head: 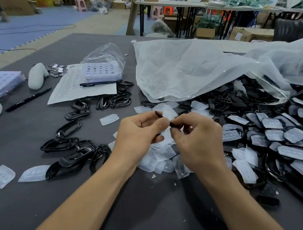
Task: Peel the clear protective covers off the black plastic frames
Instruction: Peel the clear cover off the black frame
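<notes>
Above the grey table, the left hand and right hand each pinch one black plastic frame, with its clear cover hanging between them. Covered frames are heaped at three o'clock and bare frames at nine.

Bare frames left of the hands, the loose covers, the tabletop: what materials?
Bare frames: black moulded plastic by the look, glossy, with sharp highlights along the rims.
Loose covers: thin, milky, translucent plastic with formed oval dimples, likely a thermoformed sheet.
Tabletop: dark grey and matte with no reflections. It could be felt or a mat; I cannot tell which.
</notes>
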